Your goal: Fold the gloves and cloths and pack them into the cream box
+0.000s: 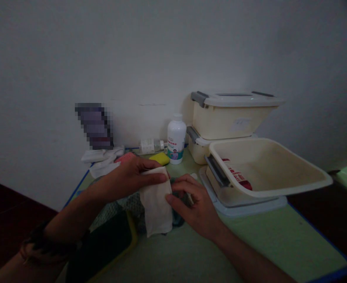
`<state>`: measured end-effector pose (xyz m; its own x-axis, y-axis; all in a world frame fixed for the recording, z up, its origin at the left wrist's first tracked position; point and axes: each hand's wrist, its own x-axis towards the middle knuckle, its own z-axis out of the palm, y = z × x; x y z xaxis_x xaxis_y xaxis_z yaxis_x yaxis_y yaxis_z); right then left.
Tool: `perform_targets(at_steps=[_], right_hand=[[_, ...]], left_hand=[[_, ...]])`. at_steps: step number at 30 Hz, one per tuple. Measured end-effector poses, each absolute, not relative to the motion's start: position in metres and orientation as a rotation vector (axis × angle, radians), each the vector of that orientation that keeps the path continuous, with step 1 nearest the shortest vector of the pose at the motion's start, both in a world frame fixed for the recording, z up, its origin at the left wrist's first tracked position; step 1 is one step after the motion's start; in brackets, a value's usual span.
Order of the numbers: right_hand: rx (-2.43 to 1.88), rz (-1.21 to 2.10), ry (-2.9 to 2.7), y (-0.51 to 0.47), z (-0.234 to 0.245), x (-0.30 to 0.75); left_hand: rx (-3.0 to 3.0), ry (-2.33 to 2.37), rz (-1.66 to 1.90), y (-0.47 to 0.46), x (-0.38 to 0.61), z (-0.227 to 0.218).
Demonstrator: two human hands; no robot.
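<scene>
Cloth (158, 210), white | in front of us over table (250, 239), lower end's contact unclear | left hand (130, 177) pinches top edge, right hand (197, 205) pinches right edge | we'd guess light, limp, soft, grippy, not fragile | best hold: edges or corners, thumb on top

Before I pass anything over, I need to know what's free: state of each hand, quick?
Left hand: closed, holding the white cloth.
Right hand: fingers curled, thumb at the cloth's right edge; cannot tell whether it grips.
</scene>
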<state>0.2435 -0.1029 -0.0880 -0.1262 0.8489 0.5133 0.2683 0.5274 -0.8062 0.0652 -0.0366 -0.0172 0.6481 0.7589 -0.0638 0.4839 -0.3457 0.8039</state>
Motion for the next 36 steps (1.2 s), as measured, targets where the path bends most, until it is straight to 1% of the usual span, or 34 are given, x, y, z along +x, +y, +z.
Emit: perform_targets(at_steps=[6,9,13,17,20,23,30,33,36], right_hand=[[-0.982,0.806,-1.594,-0.104,-0.089,0.242],[-0.997,0.94,-1.467,-0.101,-0.09,0.242],[-1.021,1.05,-1.257,-0.096,-0.091,0.244],[-1.005,1.034,-1.101,-0.092,-0.091,0.247],[-0.974,1.011,-1.05,-0.092,-0.091,0.247],[-0.968,0.961,-1.105,-0.093,-0.092,0.246],[-0.946,0.755,-1.285,-0.095,-0.092,0.248],[-1.006,0.689,-1.317,-0.096,-0.09,0.249],[-1.035,0.679,-1.259,-0.096,-0.089,0.25]], left_hand=[[1.946,0.996,0.525,-0.041,0.072,-0.017],[1.886,0.984,0.587,-0.042,0.075,-0.022],[1.667,0.831,0.582,-0.04,0.073,-0.03],[1.603,0.746,0.504,-0.036,0.068,-0.034],[1.607,0.814,0.561,-0.035,0.069,-0.032],[1.592,0.851,0.647,-0.035,0.072,-0.032],[1.463,0.658,0.759,-0.036,0.075,-0.039],[1.531,0.621,0.737,-0.037,0.074,-0.035],[1.598,0.583,0.632,-0.039,0.072,-0.031]])
